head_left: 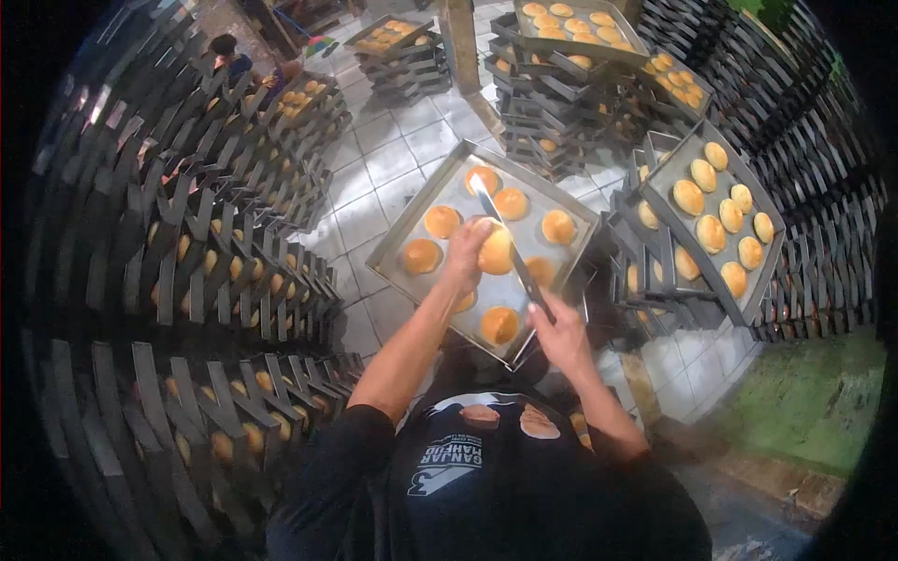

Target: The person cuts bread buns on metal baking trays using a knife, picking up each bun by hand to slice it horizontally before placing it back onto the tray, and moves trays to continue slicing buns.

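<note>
In my left hand [465, 252] is a round golden bun [495, 254], raised over a metal tray [393, 234] in front of me. My right hand [561, 332] grips a long knife [505, 229] by its handle. The blade slants up and to the left, passing along the right side of the held bun. More browned buns lie spread on the tray, among them one near its front corner [499, 325] and one at its right side [558, 226]. My forearms and the lifted bun hide part of the tray.
Stacked dark trays of buns [234, 271] line the left side. To the right, another bun tray [716, 201] tops a stack; further stacks [580, 28] stand at the back. Pale floor tiles [383, 150] show between them. A person [229, 61] is at the far left.
</note>
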`<state>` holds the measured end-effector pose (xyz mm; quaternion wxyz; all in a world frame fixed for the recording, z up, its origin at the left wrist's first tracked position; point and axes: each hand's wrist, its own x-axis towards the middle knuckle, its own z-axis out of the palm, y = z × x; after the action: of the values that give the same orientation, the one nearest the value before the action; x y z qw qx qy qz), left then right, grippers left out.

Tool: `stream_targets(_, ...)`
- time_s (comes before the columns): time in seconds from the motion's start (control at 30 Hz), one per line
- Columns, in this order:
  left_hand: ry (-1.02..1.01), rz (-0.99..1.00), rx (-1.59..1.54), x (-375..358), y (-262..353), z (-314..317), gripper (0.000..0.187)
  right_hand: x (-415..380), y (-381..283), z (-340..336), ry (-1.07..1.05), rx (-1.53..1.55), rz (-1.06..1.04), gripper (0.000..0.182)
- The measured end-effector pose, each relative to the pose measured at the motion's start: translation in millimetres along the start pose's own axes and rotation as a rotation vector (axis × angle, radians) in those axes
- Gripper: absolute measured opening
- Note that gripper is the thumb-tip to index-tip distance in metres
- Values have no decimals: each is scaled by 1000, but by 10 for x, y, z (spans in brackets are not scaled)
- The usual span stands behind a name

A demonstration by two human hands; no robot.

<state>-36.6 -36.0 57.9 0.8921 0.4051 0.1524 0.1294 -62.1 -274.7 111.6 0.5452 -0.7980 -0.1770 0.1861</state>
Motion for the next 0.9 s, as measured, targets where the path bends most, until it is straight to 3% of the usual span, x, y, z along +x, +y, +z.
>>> stream_targets(0.1,17,7,51,22,-61,62,34,261,-294,-36,-118,-39,75,44)
stream_targets(0.2,112,47,1,139,149,-106,37,80,49,51,-47,-60,-40,40)
stream_targets(0.33,24,-8,110,82,122,-190,40,-121,133,70,-61,-81,29,43)
stream_targets(0.4,7,-40,155,5,-24,-78,41,80,128,167,-31,69,56,43)
stream_targets(0.47,-20,-62,94,-45,-27,60,43,197,-34,124,-58,-50,44,44)
stream_targets(0.5,58,-40,51,11,-45,9,43,211,-18,126,-84,-31,71,45)
stream_targets(0.63,64,-54,46,147,246,-207,41,-94,192,94,-101,-81,98,44)
stream_targets(0.8,72,-80,81,136,-179,-153,36,173,191,270,-113,38,173,46)
stream_targets(0.9,171,-19,-51,256,-175,-200,37,267,246,326,-93,35,147,42)
